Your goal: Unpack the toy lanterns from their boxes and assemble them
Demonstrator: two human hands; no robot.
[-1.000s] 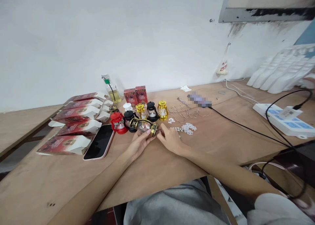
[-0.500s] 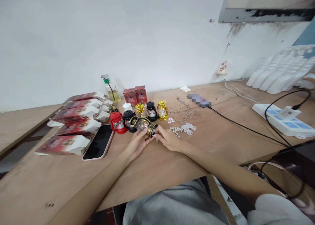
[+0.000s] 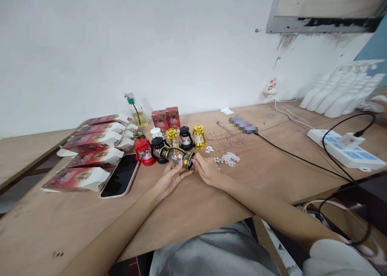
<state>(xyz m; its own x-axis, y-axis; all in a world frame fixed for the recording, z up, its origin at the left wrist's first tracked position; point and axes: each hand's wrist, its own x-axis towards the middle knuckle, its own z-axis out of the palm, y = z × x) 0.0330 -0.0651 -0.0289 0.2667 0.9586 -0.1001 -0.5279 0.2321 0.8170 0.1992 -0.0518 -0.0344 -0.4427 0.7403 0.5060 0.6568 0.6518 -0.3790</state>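
A small black-and-gold lantern [image 3: 174, 155] with a clear globe lies tilted on its side above the table, its base toward the right. My left hand [image 3: 171, 180] holds it from below, thumb up against the globe and fingers under the base. My right hand [image 3: 208, 171] has its fingers closed at the underside of the base; whether a small part is between them is hidden. Just behind stand a red lantern [image 3: 145, 153], black lanterns [image 3: 186, 139], gold lanterns [image 3: 199, 138] and a white lantern [image 3: 156, 132].
Small white plastic pieces [image 3: 230, 159], round cells [image 3: 218, 160] and bent wires [image 3: 226, 140] lie right of the lanterns. A phone [image 3: 120, 177] and opened red boxes [image 3: 75, 178] are at left. A bottle [image 3: 138, 114] stands behind. A power strip [image 3: 347, 149] with cables sits at right.
My left thumb has risen onto the globe, and the lantern's base has shifted slightly right. My right fingers have moved up against the end of the base. The view has shifted slightly.
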